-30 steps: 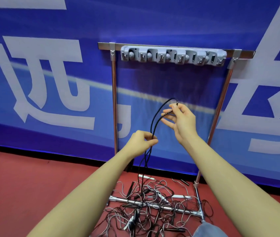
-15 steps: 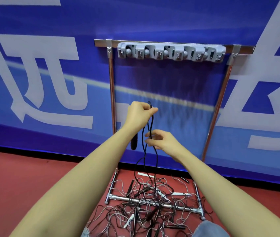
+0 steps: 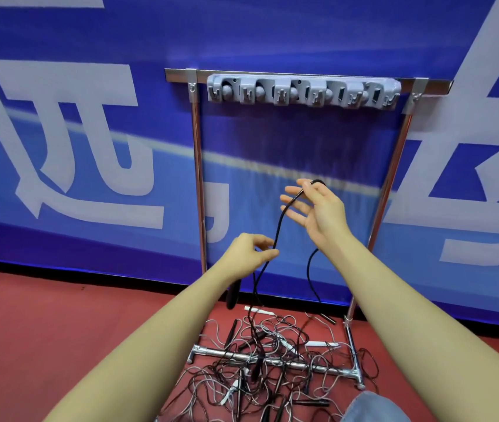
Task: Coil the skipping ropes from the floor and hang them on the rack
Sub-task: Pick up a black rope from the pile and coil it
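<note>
Since a moment ago the black skipping rope (image 3: 280, 222) has been drawn up into a new loop, now pinched at the raised right hand (image 3: 315, 208) and gripped, seemingly with its handle, in the left hand (image 3: 249, 254), while the hook rack (image 3: 303, 91) above is bare

We count two hands, the left hand (image 3: 249, 254) and the right hand (image 3: 318, 208), and one black skipping rope (image 3: 278, 226) between them. We see one metal rack (image 3: 198, 184) with one grey hook strip (image 3: 303, 91). The tangled pile of ropes (image 3: 266, 367) on the floor has black and white ones; we cannot count them exactly.
</note>
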{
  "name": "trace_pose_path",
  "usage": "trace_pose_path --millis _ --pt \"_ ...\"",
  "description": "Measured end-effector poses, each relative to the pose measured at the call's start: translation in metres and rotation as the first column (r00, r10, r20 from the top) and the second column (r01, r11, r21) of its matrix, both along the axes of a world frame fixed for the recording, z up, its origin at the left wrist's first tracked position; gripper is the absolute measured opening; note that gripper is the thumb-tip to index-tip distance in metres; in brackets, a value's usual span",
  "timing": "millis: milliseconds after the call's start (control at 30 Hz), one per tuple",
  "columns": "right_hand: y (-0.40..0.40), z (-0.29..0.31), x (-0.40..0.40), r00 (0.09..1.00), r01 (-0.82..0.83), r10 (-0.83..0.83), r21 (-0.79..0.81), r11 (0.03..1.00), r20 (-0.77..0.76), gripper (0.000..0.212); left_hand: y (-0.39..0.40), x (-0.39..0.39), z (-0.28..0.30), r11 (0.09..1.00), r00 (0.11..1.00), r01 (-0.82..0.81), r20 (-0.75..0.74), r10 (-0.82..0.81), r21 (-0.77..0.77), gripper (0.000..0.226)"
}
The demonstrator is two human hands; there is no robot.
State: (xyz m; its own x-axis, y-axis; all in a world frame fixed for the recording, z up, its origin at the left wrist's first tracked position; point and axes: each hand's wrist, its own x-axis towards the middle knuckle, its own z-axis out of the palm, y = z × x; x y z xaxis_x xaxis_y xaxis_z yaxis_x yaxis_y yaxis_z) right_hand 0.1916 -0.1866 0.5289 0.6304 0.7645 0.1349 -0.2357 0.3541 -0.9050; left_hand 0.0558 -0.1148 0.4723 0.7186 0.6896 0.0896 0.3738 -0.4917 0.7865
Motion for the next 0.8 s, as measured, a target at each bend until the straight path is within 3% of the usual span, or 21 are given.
trace_pose_path --millis 167,233,367,467,533,667,800 --pt "0.001 0.004 0.003 0.997 -0.040 0.042 0.033 0.999 -0.059 0.020 0.000 0.005 0.014 0.996 0.994 -0.079 0.085 0.075 0.045 0.014" --pt "-0.001 -0.004 0.006 0.998 -0.064 0.065 -0.075 0.995 0.002 0.026 0.003 0.006 0.024 0.993 0.988 -0.109 0.114 0.103 0.054 0.013" --pt "-0.008 -0.033 0.000 0.926 -0.083 0.226 -0.422 0.903 0.303 0.017 0.012 0.009 0.047 0.985 0.974 -0.161 0.170 0.148 0.065 0.014" --pt "-0.011 -0.046 -0.011 0.847 -0.182 0.408 -0.534 0.825 0.341 0.020 0.017 0.011 0.065 0.978 0.961 -0.194 0.218 0.173 0.079 0.017" --pt "-0.009 -0.047 -0.017 0.829 -0.206 0.439 -0.542 0.815 0.346 0.023 0.018 0.012 0.074 0.977 0.950 -0.203 0.254 0.181 0.063 0.017" --pt "-0.001 -0.043 -0.026 0.864 -0.143 0.349 -0.489 0.860 0.362 0.027 0.018 0.013 0.089 0.978 0.918 -0.209 0.345 0.195 0.003 0.017" --pt "0.005 -0.036 -0.027 0.822 -0.024 0.281 -0.462 0.887 0.496 0.021 0.018 0.011 0.100 0.980 0.905 -0.198 0.381 0.189 -0.015 0.016"
